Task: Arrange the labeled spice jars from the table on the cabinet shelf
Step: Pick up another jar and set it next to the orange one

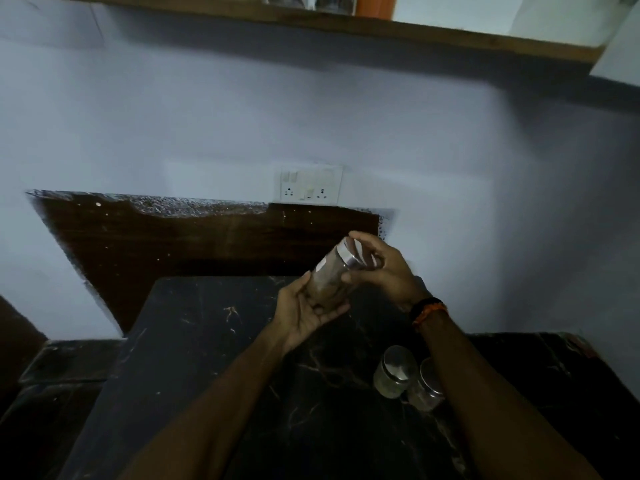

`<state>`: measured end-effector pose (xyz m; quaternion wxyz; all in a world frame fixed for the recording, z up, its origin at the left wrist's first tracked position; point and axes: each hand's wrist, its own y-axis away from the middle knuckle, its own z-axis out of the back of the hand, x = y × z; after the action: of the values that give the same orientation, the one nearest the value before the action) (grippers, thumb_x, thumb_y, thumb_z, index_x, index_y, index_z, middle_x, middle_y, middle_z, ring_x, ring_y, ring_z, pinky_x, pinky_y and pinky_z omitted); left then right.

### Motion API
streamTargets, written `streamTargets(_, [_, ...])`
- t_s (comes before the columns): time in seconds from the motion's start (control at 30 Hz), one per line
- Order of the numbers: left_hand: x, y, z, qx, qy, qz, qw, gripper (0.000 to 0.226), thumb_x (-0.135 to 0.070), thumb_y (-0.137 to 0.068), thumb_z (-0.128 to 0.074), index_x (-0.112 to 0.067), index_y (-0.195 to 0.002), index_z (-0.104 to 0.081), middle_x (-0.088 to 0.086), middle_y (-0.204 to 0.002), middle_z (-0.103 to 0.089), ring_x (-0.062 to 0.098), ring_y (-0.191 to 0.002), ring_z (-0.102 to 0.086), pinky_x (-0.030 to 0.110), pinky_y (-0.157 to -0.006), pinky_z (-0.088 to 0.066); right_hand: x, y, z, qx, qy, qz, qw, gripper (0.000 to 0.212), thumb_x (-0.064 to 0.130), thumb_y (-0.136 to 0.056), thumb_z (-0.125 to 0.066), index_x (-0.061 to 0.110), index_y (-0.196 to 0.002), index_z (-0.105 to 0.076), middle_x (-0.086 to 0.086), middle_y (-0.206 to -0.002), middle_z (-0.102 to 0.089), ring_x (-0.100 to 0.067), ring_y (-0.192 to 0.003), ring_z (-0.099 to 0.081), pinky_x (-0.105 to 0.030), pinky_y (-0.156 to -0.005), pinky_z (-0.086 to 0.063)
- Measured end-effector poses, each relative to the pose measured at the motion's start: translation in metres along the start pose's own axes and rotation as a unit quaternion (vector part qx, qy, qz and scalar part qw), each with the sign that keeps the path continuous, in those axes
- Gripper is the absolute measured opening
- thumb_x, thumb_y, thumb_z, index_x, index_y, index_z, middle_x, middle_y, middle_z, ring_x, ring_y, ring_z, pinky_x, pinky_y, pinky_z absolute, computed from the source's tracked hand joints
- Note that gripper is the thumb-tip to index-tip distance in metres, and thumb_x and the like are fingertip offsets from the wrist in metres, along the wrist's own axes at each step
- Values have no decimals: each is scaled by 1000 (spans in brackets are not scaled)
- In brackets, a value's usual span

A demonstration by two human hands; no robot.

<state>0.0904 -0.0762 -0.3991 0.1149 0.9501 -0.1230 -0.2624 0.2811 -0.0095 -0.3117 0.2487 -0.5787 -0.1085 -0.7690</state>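
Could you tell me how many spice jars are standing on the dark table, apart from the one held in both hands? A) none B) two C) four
B: two jars with metal lids stand side by side on the table, under the right forearm, while the left hand and right hand hold a third jar.

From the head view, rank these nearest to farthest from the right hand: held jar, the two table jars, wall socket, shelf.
1. Held jar: the right hand grips its lid, the left hand its base.
2. Two table jars: below, by the right forearm; too close to rank.
3. Wall socket: above, on the wall.
4. Shelf: at the top.
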Motion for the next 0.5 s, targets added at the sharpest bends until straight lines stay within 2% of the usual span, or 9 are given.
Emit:
streamTargets(0.1, [-10,0,-19,36,11,-40,998,60,-27,-90,-69,-6,-143,-48,33,-140,-52,50,-125,-55,63,-105,-44,12,-11,1,-61,-91,16,994,63,11,-77,-82,19,-135,-59,4,-133,-61,-7,-118,-60,-24,-88,-55])
streamTargets(0.2, [-15,3,-44,69,-6,-72,995,59,-20,-90,-69,-4,-142,-48,32,-142,-50,48,-125,-56,63,-104,-45,25,-20,5,-102,-195,18,975,50,13,-81,-76,13,-129,-62,-5,-129,-63,-22,-120,-61,-28,-88,-55])
streamTargets(0.27, [-19,4,-62,76,-48,-110,990,60,-19,-88,-71,-4,-141,-48,28,-144,-47,46,-124,-57,61,-102,-47,34,-26,7,-119,-244,19,962,48,15,-85,-71,9,-132,-59,-11,-130,-62,-25,-118,-61,-32,-90,-55])
streamTargets(0.37, [-25,5,-91,65,-131,-163,976,62,-14,-81,-76,-9,-137,-50,21,-142,-52,39,-122,-62,57,-99,-52,50,-35,9,-134,-261,25,956,44,21,-92,-65,9,-133,-57,-16,-130,-63,-27,-114,-64,-38,-92,-56])
streamTargets(0.5, [-36,5,-122,64,-209,-219,951,64,-12,-76,-82,-20,-134,-54,12,-133,-61,29,-119,-65,49,-97,-55,81,-48,17,-136,-284,43,948,49,29,-90,-64,3,-132,-56,-22,-131,-62,-38,-119,-61,-51,-99,-52])
